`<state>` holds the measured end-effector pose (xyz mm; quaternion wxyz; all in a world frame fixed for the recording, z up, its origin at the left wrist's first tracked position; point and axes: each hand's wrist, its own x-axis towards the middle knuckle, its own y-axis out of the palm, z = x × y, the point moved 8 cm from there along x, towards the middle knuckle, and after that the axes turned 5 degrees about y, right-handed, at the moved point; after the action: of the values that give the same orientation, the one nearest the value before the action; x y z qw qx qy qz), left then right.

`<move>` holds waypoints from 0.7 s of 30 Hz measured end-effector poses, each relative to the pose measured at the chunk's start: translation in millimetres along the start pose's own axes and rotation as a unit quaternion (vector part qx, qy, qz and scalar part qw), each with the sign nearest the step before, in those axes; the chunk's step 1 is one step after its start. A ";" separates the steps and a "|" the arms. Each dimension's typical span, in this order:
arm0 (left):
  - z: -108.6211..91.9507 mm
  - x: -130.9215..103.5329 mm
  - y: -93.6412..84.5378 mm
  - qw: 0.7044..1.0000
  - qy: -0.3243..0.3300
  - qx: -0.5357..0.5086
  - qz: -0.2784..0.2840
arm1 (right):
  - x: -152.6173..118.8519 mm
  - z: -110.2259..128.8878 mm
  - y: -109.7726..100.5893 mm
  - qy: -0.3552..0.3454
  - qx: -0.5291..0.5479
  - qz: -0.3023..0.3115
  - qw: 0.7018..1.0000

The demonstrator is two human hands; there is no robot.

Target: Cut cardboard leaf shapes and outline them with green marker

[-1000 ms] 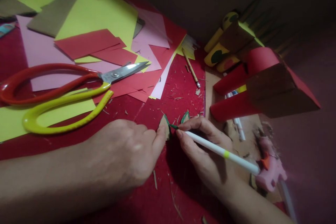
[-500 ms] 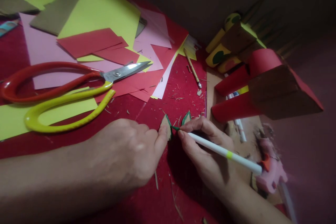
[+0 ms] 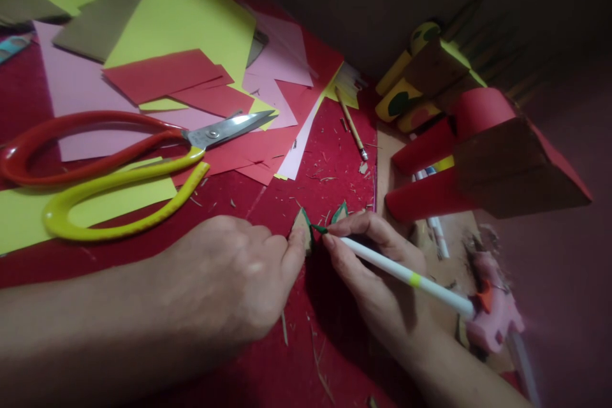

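My right hand (image 3: 375,255) is closed around a white marker (image 3: 387,261) with a green tip and a yellow-green band. The tip touches the edge of a small pointed cardboard piece (image 3: 301,233), whose right edge is coloured green. My left hand (image 3: 243,274) is curled, its fingertips hold that piece down on the red surface (image 3: 268,363), and part of the piece is hidden under them. A second small pointed piece (image 3: 339,211), also edged in green, lies just behind my right fingers.
Scissors (image 3: 213,134) with red and yellow handles lie left on coloured paper (image 3: 191,19). A pencil (image 3: 352,124) lies beyond my hands. At the right stand a red cardboard model (image 3: 492,153), a yellow spotted one (image 3: 406,99) and a pink object (image 3: 495,315). Shavings litter the surface.
The marker's tip has shifted slightly upward along the edge of the cardboard piece, and its back end a little to the left. My left hand stays in place.
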<state>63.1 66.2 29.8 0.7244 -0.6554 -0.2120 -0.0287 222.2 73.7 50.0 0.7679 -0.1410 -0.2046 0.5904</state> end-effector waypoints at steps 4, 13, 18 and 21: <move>-0.8 1.6 -2.6 1.000 0.013 0.020 -0.010 | -1.6 -4.0 1.7 0.013 0.015 0.010 1.000; -0.4 0.9 -4.3 1.000 0.003 0.006 -0.003 | 1.5 -4.8 0.3 0.046 0.046 0.000 0.998; 0.9 -1.5 -2.8 1.000 -0.001 -0.003 0.007 | 2.3 -2.7 -1.5 0.051 0.042 0.005 0.998; -2.6 -1.9 -3.0 1.000 -0.001 -0.013 0.004 | 2.0 1.5 -2.5 0.040 0.022 -0.002 0.999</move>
<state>61.1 62.9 31.8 0.7154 -0.6658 -0.2098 -0.0283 224.1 74.9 52.7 0.7794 -0.1477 -0.1609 0.5872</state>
